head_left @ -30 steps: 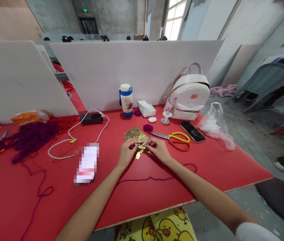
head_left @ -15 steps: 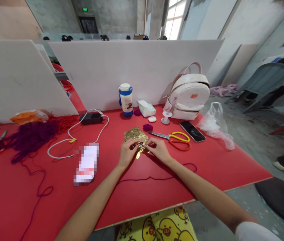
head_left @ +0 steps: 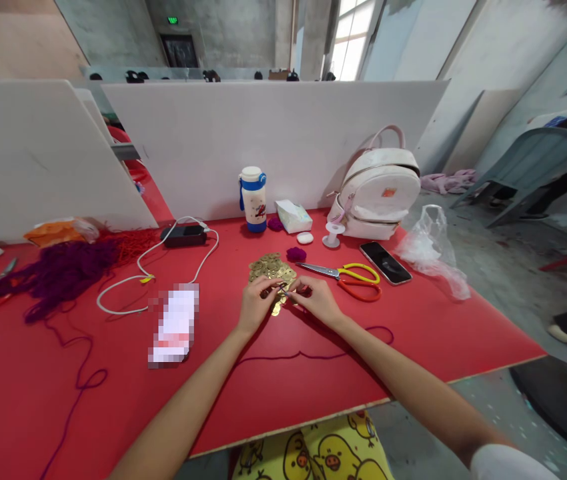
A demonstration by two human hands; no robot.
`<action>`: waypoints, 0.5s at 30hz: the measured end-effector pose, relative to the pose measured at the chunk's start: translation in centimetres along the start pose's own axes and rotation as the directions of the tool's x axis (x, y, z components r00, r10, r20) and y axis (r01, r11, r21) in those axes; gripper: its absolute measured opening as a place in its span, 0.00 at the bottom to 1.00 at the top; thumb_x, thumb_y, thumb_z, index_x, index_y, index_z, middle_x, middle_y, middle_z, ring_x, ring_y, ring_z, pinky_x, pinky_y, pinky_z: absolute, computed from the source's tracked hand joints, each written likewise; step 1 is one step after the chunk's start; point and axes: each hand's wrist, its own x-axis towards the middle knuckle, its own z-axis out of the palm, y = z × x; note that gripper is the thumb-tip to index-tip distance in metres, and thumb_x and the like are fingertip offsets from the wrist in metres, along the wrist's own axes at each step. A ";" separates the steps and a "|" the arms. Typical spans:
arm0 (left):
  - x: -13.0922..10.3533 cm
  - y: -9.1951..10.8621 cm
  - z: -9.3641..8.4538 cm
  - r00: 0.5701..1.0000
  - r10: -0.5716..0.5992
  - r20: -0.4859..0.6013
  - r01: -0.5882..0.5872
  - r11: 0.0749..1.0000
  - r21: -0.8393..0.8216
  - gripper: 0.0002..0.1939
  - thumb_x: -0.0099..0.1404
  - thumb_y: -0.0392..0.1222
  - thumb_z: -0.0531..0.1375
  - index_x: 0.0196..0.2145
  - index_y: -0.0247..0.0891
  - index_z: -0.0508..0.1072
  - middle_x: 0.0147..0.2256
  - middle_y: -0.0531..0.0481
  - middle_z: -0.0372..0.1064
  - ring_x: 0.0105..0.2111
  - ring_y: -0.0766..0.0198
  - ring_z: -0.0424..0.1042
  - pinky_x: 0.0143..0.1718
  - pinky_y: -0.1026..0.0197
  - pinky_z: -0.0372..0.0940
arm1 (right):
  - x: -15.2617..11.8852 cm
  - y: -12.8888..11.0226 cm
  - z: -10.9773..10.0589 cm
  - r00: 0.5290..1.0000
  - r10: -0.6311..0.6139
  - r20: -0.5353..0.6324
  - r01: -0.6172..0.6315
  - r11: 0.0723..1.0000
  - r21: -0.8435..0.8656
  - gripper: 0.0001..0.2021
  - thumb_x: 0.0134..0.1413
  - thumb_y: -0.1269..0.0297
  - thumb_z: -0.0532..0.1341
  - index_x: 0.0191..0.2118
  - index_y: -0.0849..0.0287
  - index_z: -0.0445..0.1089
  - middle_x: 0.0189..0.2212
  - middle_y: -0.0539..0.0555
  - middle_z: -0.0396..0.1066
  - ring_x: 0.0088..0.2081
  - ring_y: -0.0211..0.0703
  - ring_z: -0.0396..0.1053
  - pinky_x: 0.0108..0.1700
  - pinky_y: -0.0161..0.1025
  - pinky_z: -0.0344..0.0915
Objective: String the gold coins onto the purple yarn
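Note:
My left hand (head_left: 257, 305) and my right hand (head_left: 316, 301) meet fingertip to fingertip over the near side of a pile of gold coin-like discs (head_left: 267, 266). Each pinches with thumb and forefinger; what lies between the fingertips is too small to make out. A purple yarn strand (head_left: 273, 358) runs across the red table (head_left: 203, 400) below my wrists. Just beyond my right hand are a small purple yarn ball (head_left: 296, 254) and scissors (head_left: 358, 273) with yellow and red handles.
Further back stand a bottle (head_left: 253, 200), a tissue pack (head_left: 293, 217), a white spool (head_left: 333, 235) and a white backpack (head_left: 381, 190). A phone (head_left: 386, 262) and plastic bag (head_left: 431, 247) lie right; purple yarn (head_left: 66, 270), a cable and a blurred phone-shaped item (head_left: 176, 323) lie left.
The camera view has shifted very slightly. My fingertips have moved a little, still pinched together over the discs.

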 end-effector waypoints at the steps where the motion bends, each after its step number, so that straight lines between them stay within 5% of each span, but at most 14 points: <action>1: 0.0 0.0 0.0 1.000 -0.003 -0.001 0.003 1.000 -0.002 0.10 0.62 0.35 0.59 0.39 0.41 0.79 0.32 0.50 0.72 0.32 0.63 0.70 0.35 0.63 0.64 | 0.0 0.0 0.0 1.000 0.006 0.000 -0.006 1.000 0.001 0.06 0.53 0.61 0.62 0.29 0.57 0.72 0.26 0.51 0.75 0.27 0.41 0.71 0.31 0.35 0.66; 15: 0.1 0.2 -0.1 1.000 -0.015 -0.014 0.016 1.000 0.024 0.09 0.62 0.35 0.59 0.38 0.40 0.79 0.30 0.50 0.72 0.29 0.64 0.69 0.31 0.64 0.62 | 0.1 0.4 0.0 0.998 0.008 -0.059 -0.012 0.998 -0.068 0.05 0.52 0.63 0.63 0.28 0.57 0.71 0.23 0.50 0.73 0.24 0.39 0.69 0.28 0.33 0.63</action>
